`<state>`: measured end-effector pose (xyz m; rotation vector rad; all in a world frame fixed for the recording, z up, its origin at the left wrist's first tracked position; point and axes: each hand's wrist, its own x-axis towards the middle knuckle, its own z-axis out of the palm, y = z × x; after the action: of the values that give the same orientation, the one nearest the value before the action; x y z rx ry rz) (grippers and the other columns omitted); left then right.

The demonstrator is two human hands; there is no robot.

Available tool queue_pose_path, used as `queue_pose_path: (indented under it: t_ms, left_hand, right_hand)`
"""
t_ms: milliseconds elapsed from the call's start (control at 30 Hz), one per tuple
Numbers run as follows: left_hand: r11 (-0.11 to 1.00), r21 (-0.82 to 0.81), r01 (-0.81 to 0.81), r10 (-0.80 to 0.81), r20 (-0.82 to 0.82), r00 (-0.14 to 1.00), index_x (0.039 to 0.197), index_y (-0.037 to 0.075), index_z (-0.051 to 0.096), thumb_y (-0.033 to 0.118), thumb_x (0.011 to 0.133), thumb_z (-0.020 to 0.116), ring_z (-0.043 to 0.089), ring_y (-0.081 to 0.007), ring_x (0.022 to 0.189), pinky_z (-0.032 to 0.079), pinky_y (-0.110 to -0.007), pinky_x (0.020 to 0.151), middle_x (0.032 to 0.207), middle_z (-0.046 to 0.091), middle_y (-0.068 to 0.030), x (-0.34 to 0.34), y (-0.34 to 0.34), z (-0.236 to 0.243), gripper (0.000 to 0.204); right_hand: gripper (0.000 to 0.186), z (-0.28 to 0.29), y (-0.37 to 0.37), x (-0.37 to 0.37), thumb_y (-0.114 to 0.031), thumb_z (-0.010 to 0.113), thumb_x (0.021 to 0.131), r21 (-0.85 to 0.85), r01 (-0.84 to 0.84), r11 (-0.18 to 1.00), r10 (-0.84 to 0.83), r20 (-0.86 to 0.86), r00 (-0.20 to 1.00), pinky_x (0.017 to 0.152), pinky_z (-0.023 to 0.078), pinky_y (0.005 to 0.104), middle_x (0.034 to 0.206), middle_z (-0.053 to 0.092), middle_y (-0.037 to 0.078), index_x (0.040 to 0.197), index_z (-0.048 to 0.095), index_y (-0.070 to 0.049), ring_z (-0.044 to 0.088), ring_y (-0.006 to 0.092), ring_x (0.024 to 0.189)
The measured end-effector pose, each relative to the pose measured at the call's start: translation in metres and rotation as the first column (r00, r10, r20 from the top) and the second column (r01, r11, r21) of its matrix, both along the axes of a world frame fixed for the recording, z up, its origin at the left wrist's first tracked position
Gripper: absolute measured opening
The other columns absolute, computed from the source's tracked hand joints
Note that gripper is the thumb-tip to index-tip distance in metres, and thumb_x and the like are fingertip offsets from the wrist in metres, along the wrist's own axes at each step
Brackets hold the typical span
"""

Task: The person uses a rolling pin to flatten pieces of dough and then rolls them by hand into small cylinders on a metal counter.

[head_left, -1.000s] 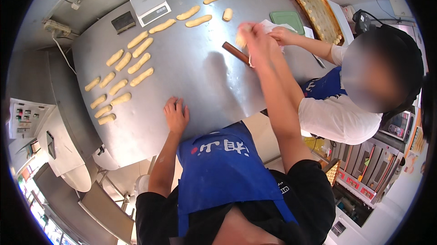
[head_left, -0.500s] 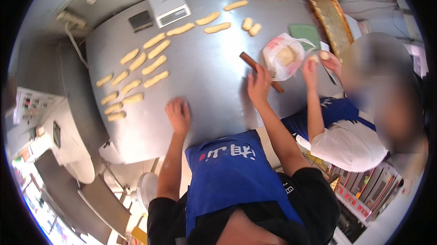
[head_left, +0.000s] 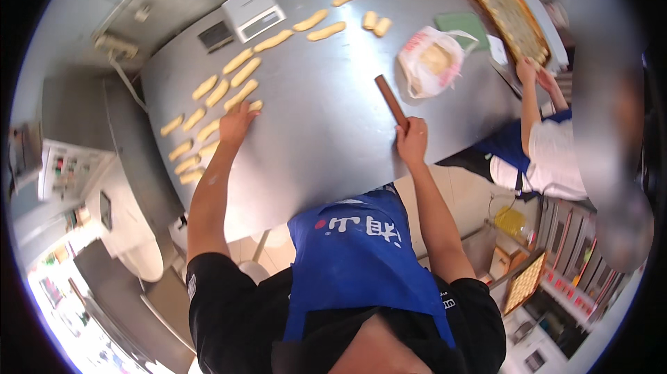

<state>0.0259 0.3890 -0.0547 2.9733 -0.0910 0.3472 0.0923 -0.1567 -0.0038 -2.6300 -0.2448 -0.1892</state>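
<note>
Left hand point(head_left: 237, 122) open, fingertips on a dough stick point(head_left: 254, 106), centre-left; right hand point(head_left: 411, 141) grips wooden rolling pin point(head_left: 390, 101), centre frame.

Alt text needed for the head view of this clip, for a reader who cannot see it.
Seen from above, a person in a blue apron leans over a steel table, left hand on a dough piece beside rows of dough pieces, right hand gripping a wooden rolling pin. A co-worker's hands reach toward a baking tray at right.

We see a brown wooden rolling pin point(head_left: 391, 101) lying diagonally, its near end under our right hand point(head_left: 412, 142); our left hand point(head_left: 237, 122) touches a pale dough stick point(head_left: 254, 106).
</note>
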Motion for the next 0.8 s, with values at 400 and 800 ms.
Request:
queue_pose_path:
  t_ms: [400,800]
  left_hand:
    - [-0.301,-0.821,-0.485,-0.051,-0.494,0.868,0.134,0.001,0.053,0.029,0.100,0.084,0.055,-0.0119,0.062,0.042,-0.028,0.048,0.085,0.059,-0.0030,0.052,-0.199,0.176,0.054]
    - [0.691,-0.524,-0.498,0.127,-0.590,0.797,0.170,-0.003,0.011,0.032,0.093,0.083,0.075,-0.0471,0.083,0.060,-0.054,0.077,0.101,0.078,-0.0255,-0.046,-0.291,0.069,0.112]
  right_hand:
    - [0.033,-0.007,0.006,-0.032,-0.020,0.081,0.091,0.007,0.142,0.990,-0.142,0.033,0.989,0.092,0.048,0.0538,0.109,0.063,0.020,0.113,0.061,-0.004,0.060,0.0421,0.103]
    - [0.035,-0.009,0.002,-0.033,-0.022,0.081,0.093,-0.026,0.121,0.992,-0.122,-0.028,0.992,0.095,0.048,0.0530,0.113,0.064,0.021,0.115,0.063,-0.001,0.060,0.0423,0.108]
